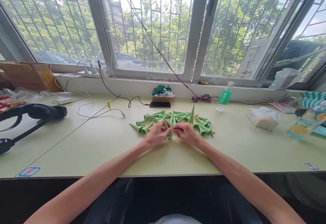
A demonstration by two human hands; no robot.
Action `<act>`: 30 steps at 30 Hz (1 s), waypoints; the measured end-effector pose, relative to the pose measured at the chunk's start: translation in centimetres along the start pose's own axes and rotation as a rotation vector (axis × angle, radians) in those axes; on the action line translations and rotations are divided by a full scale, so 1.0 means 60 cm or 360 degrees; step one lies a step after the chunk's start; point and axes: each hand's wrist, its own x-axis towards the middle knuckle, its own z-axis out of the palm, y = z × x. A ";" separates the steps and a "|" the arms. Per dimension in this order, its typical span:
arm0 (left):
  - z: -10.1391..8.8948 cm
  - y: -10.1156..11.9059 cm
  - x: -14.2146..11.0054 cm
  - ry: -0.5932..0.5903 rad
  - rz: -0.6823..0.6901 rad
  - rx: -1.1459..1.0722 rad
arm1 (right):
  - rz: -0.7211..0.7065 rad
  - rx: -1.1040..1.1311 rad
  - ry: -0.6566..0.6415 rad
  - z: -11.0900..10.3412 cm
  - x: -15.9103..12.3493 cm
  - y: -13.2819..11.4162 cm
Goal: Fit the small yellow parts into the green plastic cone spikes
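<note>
A heap of several green plastic cones (175, 120) lies on the pale table (102, 149) in front of me, with small yellow bits among them. My left hand (158, 134) is closed around one green cone (166, 129) at the heap's near edge. My right hand (185, 133) is closed too, its fingertips pinching at the same cone from the right. One cone (192, 112) stands upright in the heap.
A black phone (160, 105) and a small cardboard box (163, 95) lie behind the heap. A green-labelled bottle (225, 96) stands to the right, with a white packet (263, 118) and a lemon-print bag (304, 124). Black headgear (30, 113) and cables (102, 108) lie left.
</note>
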 end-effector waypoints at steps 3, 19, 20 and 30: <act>0.000 0.000 0.000 0.0010 -0.0008 -0.0006 | 0.0018 0.0008 -0.0017 0.000 0.001 0.000; -0.005 0.023 -0.003 -0.0046 -0.0229 -0.0207 | -0.0012 -0.0009 0.0074 0.002 0.000 -0.009; -0.005 0.023 -0.003 -0.0046 -0.0233 -0.0222 | -0.0004 0.0000 0.0072 0.002 0.000 -0.011; -0.003 0.026 -0.001 -0.0013 -0.0224 -0.0268 | 0.0018 -0.0038 0.0082 0.000 0.001 -0.014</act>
